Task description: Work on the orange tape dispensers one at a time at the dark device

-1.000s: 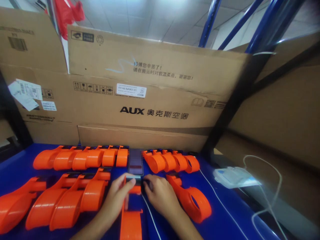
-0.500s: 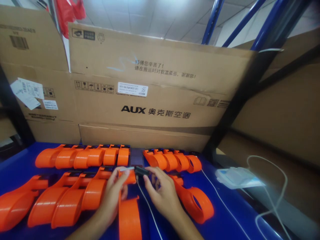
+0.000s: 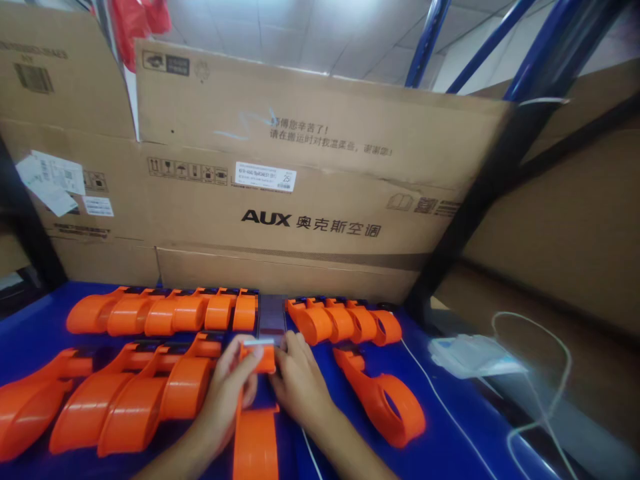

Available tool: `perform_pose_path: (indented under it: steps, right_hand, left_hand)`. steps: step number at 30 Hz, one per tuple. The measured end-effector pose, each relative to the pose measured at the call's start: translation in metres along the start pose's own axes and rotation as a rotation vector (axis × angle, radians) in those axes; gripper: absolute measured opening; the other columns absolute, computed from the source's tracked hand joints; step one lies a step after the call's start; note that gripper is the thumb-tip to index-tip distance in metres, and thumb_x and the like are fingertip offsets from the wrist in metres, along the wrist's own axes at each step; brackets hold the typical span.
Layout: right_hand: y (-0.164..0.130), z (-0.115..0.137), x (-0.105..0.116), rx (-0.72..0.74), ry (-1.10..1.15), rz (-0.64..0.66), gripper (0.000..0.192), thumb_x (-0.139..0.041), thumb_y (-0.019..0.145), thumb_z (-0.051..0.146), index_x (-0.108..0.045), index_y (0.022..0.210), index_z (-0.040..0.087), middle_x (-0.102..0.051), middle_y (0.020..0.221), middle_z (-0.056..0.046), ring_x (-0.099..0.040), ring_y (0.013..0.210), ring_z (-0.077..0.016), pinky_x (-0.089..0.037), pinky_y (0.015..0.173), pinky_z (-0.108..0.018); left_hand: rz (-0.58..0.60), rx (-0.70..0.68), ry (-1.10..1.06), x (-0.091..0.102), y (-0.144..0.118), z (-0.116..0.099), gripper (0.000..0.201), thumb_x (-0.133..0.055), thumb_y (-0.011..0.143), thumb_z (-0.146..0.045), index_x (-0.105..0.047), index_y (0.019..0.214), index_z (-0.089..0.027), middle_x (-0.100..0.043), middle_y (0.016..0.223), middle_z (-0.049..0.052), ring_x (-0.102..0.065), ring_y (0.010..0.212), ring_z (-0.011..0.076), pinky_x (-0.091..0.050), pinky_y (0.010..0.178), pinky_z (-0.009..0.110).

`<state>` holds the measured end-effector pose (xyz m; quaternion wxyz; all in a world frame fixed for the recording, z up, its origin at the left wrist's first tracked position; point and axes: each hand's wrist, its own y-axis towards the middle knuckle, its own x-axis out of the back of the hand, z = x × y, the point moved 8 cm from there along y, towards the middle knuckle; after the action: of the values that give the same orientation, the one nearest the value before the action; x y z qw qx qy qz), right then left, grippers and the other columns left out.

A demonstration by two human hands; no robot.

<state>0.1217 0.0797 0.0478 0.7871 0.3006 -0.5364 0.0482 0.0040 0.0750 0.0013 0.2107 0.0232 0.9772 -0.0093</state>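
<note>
My left hand (image 3: 233, 377) is closed on an orange plastic piece with a wide curved band (image 3: 256, 443) hanging below its upper end. A pale strip lies along the top of that end, near my thumb. Close beside it on the right, my right hand (image 3: 299, 373) has its fingers curled and turned away, so whatever they grip is hidden. A white cable (image 3: 313, 453) runs out from under the right hand toward the front. Just beyond both hands lies a dark flat rectangular object (image 3: 271, 317).
Several similar orange bands (image 3: 133, 413) stand in rows on the blue surface (image 3: 445, 440) to the left, with more at the back right. One lone orange band (image 3: 395, 410) lies at right. Behind rises a cardboard panel (image 3: 310, 200). A clear plastic package (image 3: 475, 357) and cables are at far right.
My right hand has shifted left and turned, and the black connector it held with the white cable is now out of sight. My left hand still holds the orange piece.
</note>
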Motion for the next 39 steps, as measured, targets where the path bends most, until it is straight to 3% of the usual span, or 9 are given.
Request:
perform_pose_path:
  steps: [3,8,13,17,33,39]
  right_hand:
    - [-0.001,-0.005,0.012,-0.055,0.118,-0.072,0.017,-0.062,0.087,0.013,-0.069,0.101,0.019,-0.060,0.099,-0.009,-0.057,0.096,-0.0273,-0.047,0.091,-0.041]
    - [-0.004,-0.016,0.031,-0.146,0.532,-0.197,0.021,-0.049,0.100,0.024,-0.069,0.105,0.020,-0.066,0.092,-0.006,-0.062,0.086,-0.0219,-0.049,0.076,-0.032]
    - [-0.002,-0.018,0.018,-0.171,0.768,-0.105,0.021,-0.060,0.096,0.037,-0.071,0.097,0.019,-0.064,0.081,-0.002,-0.056,0.068,-0.0165,-0.045,0.062,-0.026]
    - [-0.001,-0.025,0.015,-0.210,0.821,-0.119,0.022,-0.063,0.093,0.038,-0.070,0.088,0.017,-0.063,0.077,-0.002,-0.054,0.069,-0.0164,-0.044,0.062,-0.026]
    - [-0.002,-0.033,0.034,-0.255,0.736,-0.197,0.024,-0.063,0.092,0.040,-0.072,0.087,0.018,-0.065,0.078,-0.003,-0.054,0.069,-0.0172,-0.043,0.064,-0.027]
    - [-0.006,-0.036,0.035,-0.296,0.713,-0.180,0.026,-0.063,0.091,0.042,-0.073,0.089,0.018,-0.064,0.072,-0.001,-0.050,0.063,-0.0160,-0.039,0.057,-0.026]
  left_hand:
    - [0.001,0.017,0.014,0.001,0.002,0.006,0.033,-0.071,0.083,-0.050,-0.055,0.092,-0.023,-0.039,0.049,-0.012,-0.027,0.040,0.0044,-0.023,0.039,0.015]
    - [-0.011,0.014,0.083,0.004,0.004,0.010,0.033,-0.072,0.083,-0.050,-0.055,0.091,-0.024,-0.042,0.054,-0.011,-0.029,0.038,0.0036,-0.023,0.038,0.015]
    - [0.035,0.035,0.155,-0.001,0.006,0.010,0.035,-0.072,0.082,-0.053,-0.058,0.090,-0.022,-0.039,0.048,-0.012,-0.028,0.035,0.0039,-0.018,0.037,0.017]
    - [0.069,0.028,0.150,-0.006,0.005,0.007,0.036,-0.071,0.082,-0.053,-0.058,0.090,-0.021,-0.037,0.047,-0.012,-0.029,0.039,0.0050,-0.020,0.040,0.017]
    - [0.024,0.030,0.146,-0.005,0.005,0.005,0.037,-0.070,0.082,-0.055,-0.059,0.090,-0.021,-0.046,0.046,-0.009,-0.035,0.041,0.0069,-0.026,0.042,0.017]
    - [0.021,0.074,0.142,-0.008,0.007,0.008,0.042,-0.070,0.080,-0.057,-0.061,0.096,-0.020,-0.063,0.055,-0.003,-0.060,0.047,0.0141,-0.045,0.049,0.021]
